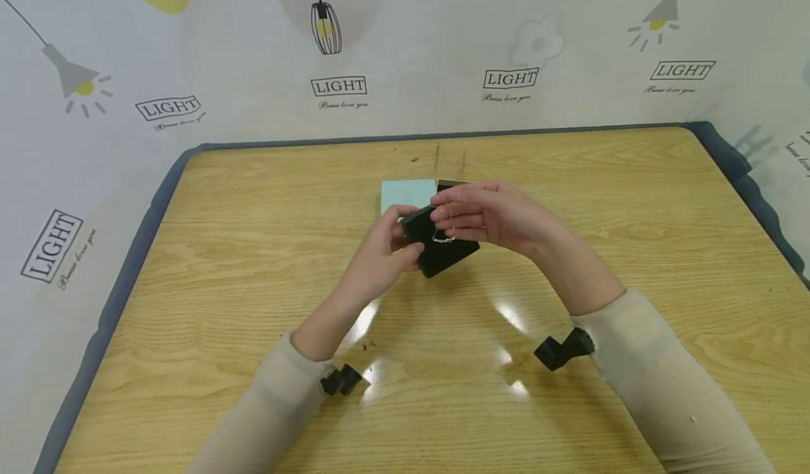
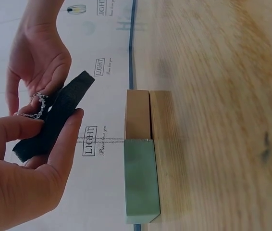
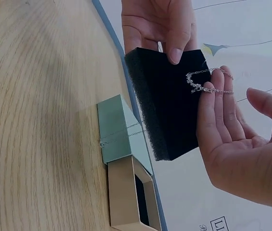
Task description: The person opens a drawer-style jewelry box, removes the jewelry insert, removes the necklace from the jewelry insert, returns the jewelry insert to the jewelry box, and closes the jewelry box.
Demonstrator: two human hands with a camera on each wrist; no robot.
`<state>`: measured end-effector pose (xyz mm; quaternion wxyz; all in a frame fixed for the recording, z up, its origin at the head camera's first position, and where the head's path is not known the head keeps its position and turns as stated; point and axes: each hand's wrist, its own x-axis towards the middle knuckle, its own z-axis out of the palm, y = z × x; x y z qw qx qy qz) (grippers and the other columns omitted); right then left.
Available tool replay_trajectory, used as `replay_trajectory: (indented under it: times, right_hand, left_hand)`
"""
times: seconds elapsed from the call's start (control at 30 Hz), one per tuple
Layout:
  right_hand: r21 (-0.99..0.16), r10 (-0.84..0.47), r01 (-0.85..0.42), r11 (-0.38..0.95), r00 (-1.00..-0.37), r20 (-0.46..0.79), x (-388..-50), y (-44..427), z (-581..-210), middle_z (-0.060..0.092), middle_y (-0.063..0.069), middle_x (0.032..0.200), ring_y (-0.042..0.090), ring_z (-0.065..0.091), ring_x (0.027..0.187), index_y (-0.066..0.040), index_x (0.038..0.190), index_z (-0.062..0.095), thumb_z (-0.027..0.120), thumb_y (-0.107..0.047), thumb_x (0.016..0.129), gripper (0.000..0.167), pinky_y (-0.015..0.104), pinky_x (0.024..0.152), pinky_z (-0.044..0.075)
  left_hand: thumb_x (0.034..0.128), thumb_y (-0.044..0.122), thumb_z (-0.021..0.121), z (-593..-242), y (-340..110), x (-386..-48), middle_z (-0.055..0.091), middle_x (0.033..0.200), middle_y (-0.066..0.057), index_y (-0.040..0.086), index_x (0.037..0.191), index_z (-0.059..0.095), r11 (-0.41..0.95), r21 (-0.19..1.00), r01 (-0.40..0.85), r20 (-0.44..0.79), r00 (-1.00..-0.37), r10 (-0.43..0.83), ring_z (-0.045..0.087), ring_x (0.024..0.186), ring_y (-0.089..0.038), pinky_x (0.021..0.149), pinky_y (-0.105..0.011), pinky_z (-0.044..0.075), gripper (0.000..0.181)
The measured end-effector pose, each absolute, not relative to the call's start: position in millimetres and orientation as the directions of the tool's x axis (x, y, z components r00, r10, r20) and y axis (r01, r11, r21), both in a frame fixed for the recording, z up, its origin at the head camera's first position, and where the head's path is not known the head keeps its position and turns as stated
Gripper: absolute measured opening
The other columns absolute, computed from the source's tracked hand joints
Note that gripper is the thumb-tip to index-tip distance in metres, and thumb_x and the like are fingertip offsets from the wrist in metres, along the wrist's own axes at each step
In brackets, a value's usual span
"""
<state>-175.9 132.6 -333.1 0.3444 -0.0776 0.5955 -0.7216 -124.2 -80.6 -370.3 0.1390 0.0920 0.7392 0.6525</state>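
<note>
My left hand (image 1: 380, 252) grips a black foam pad (image 3: 167, 108) by one side, thumb on its face and fingers behind, tilted above the table. A silver necklace (image 3: 192, 83) with a small sparkling curved section lies against the pad's face. Its chain passes over the fingertips of my right hand (image 1: 496, 214), whose fingers are nearly straight and whose thumb stands apart. More chain (image 2: 102, 140) hangs below the pad, in front of the box. Behind the hands sits a mint-green box sleeve (image 1: 405, 191), with a tan drawer (image 3: 121, 192) beside it, dark inside.
The wood-grain table (image 1: 240, 249) has a dark blue edge, and a wall covering printed with lamps and lettering (image 1: 338, 86) rises behind it. A black wrist camera (image 1: 560, 351) sticks out from the right sleeve, another (image 1: 342, 380) from the left.
</note>
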Motion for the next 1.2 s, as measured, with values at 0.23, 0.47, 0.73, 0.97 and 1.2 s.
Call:
replay_trajectory:
  times: [0.23,0.47,0.73,0.97,1.2]
  right_hand:
    - [-0.903,-0.617,0.421,-0.087,-0.735,-0.283,-178,133,-332,0.077,0.003,0.101,0.013,0.074,0.095,-0.012,0.108,0.073,0.042,-0.018,0.107,0.032,0.025,0.088,0.061]
    - [-0.896,-0.629,0.431,-0.110,-0.728,-0.272,-180,134,-331,0.076,0.002,0.105,0.015,0.073,0.100,-0.008,0.116,0.069,0.042,-0.020,0.107,0.030,0.026,0.091,0.060]
    - [-0.890,-0.635,0.437,-0.131,-0.727,-0.263,-181,134,-329,0.076,0.002,0.104,0.015,0.072,0.101,-0.009,0.115,0.069,0.042,-0.020,0.107,0.030,0.027,0.092,0.060]
    - [-0.881,-0.631,0.445,-0.159,-0.733,-0.257,-181,135,-325,0.075,0.002,0.108,0.015,0.071,0.104,-0.006,0.123,0.063,0.043,-0.021,0.106,0.030,0.026,0.095,0.059]
    - [-0.867,-0.638,0.461,-0.188,-0.728,-0.249,-183,135,-320,0.073,0.002,0.115,0.016,0.069,0.110,0.003,0.145,0.040,0.044,-0.022,0.107,0.046,0.025,0.098,0.057]
  left_hand:
    - [0.0959,-0.005,0.050,-370,-82,-124,0.058,0.133,-0.030,0.000,0.140,0.039,0.130,0.990,-0.058,-0.101,-0.931,0.351,0.063,0.118,-0.040,0.083,-0.039,0.064,0.046]
    - [0.0974,-0.004,0.049,-371,-83,-124,0.057,0.136,-0.029,0.000,0.141,0.037,0.138,0.988,-0.063,-0.112,-0.916,0.384,0.062,0.118,-0.040,0.084,-0.040,0.064,0.045]
    - [0.0967,-0.004,0.049,-372,-85,-123,0.058,0.135,-0.028,0.000,0.141,0.038,0.145,0.989,-0.043,-0.097,-0.912,0.397,0.064,0.114,-0.035,0.081,-0.038,0.064,0.046]
    - [0.0960,-0.004,0.050,-373,-85,-122,0.060,0.131,-0.028,0.001,0.140,0.039,0.143,0.989,-0.050,-0.104,-0.907,0.407,0.064,0.111,-0.032,0.082,-0.040,0.064,0.046]
    - [0.0966,-0.003,0.050,-372,-86,-122,0.060,0.132,-0.027,0.002,0.141,0.039,0.151,0.988,-0.045,-0.107,-0.898,0.427,0.063,0.114,-0.034,0.082,-0.039,0.064,0.046]
